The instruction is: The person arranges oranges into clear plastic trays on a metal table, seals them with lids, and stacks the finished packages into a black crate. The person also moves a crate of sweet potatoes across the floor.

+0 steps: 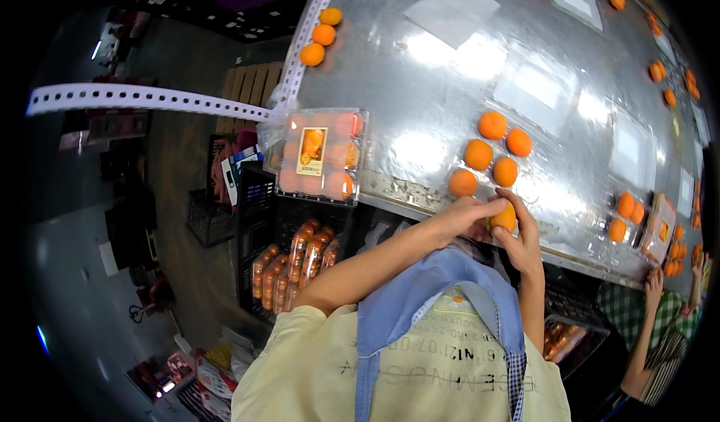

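My left hand and my right hand meet at the front edge of a metal table, both with fingers on one orange citrus fruit. Just beyond them, several more oranges sit in two rows in what looks like a clear plastic tray. Its open clear lid seems to lie flat behind them, under glare. To the left, at the table corner, stands a closed clear clamshell box of oranges with a picture label. Three loose oranges lie by the table's left rim.
A perforated white metal strip juts left from the corner. Below the table edge, a black crate holds packed fruit boxes. A white sheet lies farther back. At right, co-workers' hands are near other trays and oranges.
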Demonstrator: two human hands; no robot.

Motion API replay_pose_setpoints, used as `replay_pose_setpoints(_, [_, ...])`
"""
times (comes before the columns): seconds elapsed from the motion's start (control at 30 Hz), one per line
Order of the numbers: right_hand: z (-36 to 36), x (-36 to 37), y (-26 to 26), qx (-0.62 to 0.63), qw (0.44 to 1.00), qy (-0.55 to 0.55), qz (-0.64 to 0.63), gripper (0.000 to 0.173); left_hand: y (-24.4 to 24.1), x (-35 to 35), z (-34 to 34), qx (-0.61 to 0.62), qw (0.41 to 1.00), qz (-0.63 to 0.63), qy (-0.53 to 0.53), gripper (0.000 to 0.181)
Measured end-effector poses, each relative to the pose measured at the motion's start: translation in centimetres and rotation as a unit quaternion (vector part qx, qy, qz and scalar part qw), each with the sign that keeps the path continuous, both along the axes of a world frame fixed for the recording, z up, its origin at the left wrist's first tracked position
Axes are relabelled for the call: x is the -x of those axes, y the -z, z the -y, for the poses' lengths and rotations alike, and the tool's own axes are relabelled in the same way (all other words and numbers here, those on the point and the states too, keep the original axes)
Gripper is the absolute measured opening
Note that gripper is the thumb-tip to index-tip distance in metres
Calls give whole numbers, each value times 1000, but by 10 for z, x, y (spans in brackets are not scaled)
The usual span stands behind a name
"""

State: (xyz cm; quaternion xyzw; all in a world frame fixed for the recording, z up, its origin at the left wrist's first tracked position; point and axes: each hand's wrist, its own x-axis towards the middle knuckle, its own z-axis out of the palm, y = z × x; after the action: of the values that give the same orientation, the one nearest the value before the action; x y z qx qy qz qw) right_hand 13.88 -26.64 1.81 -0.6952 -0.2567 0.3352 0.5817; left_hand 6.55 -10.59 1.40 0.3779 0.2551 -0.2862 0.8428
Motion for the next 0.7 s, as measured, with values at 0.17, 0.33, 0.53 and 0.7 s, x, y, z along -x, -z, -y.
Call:
replay_pose_setpoints(0.17, [-6,-2,-4,-2,1000,9,13,62,-4,1,-4,51,998,38,-21,45])
replay_pose_setpoints(0.33, [-14,-4,-9,-4,1000,17,12,66,0,3,-4,98,992,60,-60,38])
replay_pose_setpoints(0.53, [-20,-4,-5,-6,1000,19,1,70,0,4,-11,65,993,79,-53,38])
replay_pose_setpoints(0.7, [-28,-4,-11,2,1000,12,15,75,3,6,-12,62,991,87,-78,40])
